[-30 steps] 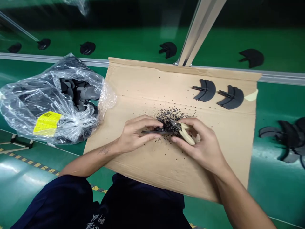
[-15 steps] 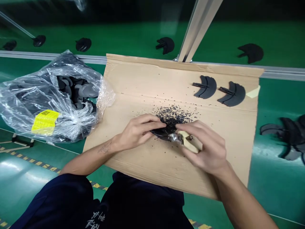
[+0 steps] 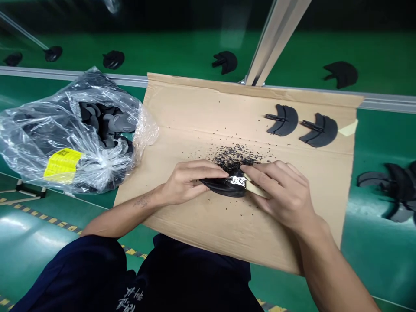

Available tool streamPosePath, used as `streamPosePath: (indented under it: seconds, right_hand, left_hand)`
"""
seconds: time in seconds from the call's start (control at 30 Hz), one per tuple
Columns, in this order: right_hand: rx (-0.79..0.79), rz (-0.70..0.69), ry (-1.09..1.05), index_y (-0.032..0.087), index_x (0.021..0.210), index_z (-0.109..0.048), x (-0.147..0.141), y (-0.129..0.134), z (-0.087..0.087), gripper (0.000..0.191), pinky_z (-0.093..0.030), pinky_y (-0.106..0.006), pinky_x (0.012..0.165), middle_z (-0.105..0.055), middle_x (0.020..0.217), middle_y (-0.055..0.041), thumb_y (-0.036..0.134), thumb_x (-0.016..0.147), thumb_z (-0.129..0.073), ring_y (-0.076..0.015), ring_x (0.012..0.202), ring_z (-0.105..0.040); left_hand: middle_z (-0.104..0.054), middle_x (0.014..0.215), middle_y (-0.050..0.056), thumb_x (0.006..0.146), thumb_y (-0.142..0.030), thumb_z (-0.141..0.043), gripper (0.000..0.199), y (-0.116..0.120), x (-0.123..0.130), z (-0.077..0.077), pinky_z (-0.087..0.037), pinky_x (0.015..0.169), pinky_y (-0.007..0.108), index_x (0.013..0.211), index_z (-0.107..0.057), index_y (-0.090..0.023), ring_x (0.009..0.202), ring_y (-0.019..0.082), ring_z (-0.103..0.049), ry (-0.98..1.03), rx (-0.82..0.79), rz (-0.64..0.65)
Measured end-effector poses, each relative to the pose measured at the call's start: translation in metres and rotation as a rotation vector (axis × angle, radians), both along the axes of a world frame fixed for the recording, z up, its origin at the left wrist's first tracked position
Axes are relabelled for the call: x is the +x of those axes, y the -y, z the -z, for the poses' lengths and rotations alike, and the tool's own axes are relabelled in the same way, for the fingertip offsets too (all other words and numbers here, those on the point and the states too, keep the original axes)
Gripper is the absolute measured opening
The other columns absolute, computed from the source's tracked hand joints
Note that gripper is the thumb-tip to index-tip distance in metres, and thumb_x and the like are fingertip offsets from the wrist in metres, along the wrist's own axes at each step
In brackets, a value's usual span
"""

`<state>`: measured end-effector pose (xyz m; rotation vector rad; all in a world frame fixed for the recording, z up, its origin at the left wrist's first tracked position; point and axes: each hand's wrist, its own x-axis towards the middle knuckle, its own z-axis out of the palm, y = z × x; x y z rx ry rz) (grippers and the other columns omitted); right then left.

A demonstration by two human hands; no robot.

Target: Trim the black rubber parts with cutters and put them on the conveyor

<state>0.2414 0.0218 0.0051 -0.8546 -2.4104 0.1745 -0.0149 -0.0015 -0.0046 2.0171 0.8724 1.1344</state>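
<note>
My left hand (image 3: pixel 188 182) grips one end of a black curved plastic part (image 3: pixel 224 187), with the thumb and fingers closed round it. The part is held low over a brown cardboard sheet (image 3: pixel 182 216). My right hand (image 3: pixel 282 190) is closed on a hand tool with a pale yellow handle (image 3: pixel 256 189). Its shiny metal end (image 3: pixel 238 180) lies against the black part, and its exact kind is hard to make out. Small black scraps (image 3: pixel 235 155) lie heaped and scattered just beyond my fingers.
Two black curved parts with stems (image 3: pixel 282 120) rest on the cardboard's far right. At left sits a clear plastic bag (image 3: pixel 29 134) of dark parts with a yellow label (image 3: pixel 63 164). More black parts (image 3: pixel 398 190) lie right. A metal post (image 3: pixel 276 39) rises behind.
My right hand has turned slightly, and the tool's metal end now lies flatter and sharper on the part. More of the black part shows below my fingers. The left hand keeps its grip.
</note>
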Motion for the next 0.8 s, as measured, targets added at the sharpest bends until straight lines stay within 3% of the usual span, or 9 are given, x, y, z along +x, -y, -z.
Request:
streamPosePath:
  seconds: [0.27, 0.47, 0.53, 0.63, 0.73, 0.8]
  right_hand:
    - [0.074, 0.021, -0.004, 0.024, 0.115, -0.072, 0.0, 0.006, -0.004, 0.024, -0.043, -0.034, 0.06, -0.074, 0.082, -0.0044, 0.016, 0.092, -0.067, -0.018, 0.066, -0.06]
    - [-0.26, -0.015, -0.266, 0.024, 0.109, -0.071, -0.006, 0.008, 0.0, 0.018, -0.051, -0.029, 0.061, -0.072, 0.083, -0.0041, 0.017, 0.096, -0.06, -0.016, 0.07, -0.067]
    - [-0.311, 0.029, -0.285, 0.023, 0.11, -0.069, -0.002, 0.004, 0.0, 0.016, -0.05, -0.029, 0.061, -0.072, 0.087, -0.0047, 0.021, 0.096, -0.063, -0.0164, 0.072, -0.066]
    - [-0.23, 0.21, -0.085, 0.022, 0.113, -0.067, 0.01, -0.005, -0.001, 0.025, -0.048, -0.034, 0.065, -0.071, 0.09, -0.007, 0.038, 0.094, -0.067, -0.0211, 0.078, -0.064]
    - [-0.13, 0.393, 0.215, 0.018, 0.113, -0.066, 0.022, -0.015, 0.002, 0.039, -0.044, -0.039, 0.069, -0.069, 0.092, -0.0126, 0.052, 0.1, -0.05, -0.0274, 0.084, -0.06]
    - [-0.096, 0.459, 0.341, 0.015, 0.113, -0.066, 0.025, -0.019, 0.004, 0.047, -0.042, -0.04, 0.07, -0.068, 0.098, -0.0167, 0.053, 0.103, -0.038, -0.0304, 0.089, -0.058]
  left_hand:
    - [-0.08, 0.105, 0.01, 0.09, -0.008, -0.069, 0.026, 0.002, 0.005, 0.004, -0.063, 0.088, 0.026, 0.113, -0.076, -0.018, 0.098, 0.015, -0.076, 0.083, -0.008, 0.007]
    - [-0.077, 0.101, 0.01, 0.09, -0.013, -0.072, 0.024, 0.003, 0.006, -0.002, -0.061, 0.082, 0.024, 0.114, -0.074, -0.016, 0.093, 0.014, -0.073, 0.068, 0.004, 0.028]
    - [-0.076, 0.098, 0.009, 0.09, -0.016, -0.073, 0.024, 0.002, 0.006, -0.003, -0.06, 0.08, 0.025, 0.114, -0.073, -0.016, 0.09, 0.014, -0.071, 0.052, 0.012, 0.027]
    - [-0.075, 0.095, 0.008, 0.09, -0.021, -0.073, 0.022, 0.001, 0.005, -0.002, -0.058, 0.078, 0.026, 0.112, -0.072, -0.017, 0.088, 0.014, -0.069, 0.009, 0.037, 0.007]
    - [-0.074, 0.091, 0.006, 0.092, -0.026, -0.072, 0.021, 0.0, 0.004, -0.002, -0.057, 0.076, 0.026, 0.111, -0.072, -0.018, 0.085, 0.014, -0.068, -0.052, 0.047, -0.039]
    - [-0.075, 0.093, 0.006, 0.094, -0.029, -0.07, 0.022, -0.001, 0.003, -0.004, -0.057, 0.076, 0.027, 0.113, -0.071, -0.018, 0.085, 0.014, -0.068, -0.079, 0.023, -0.065]
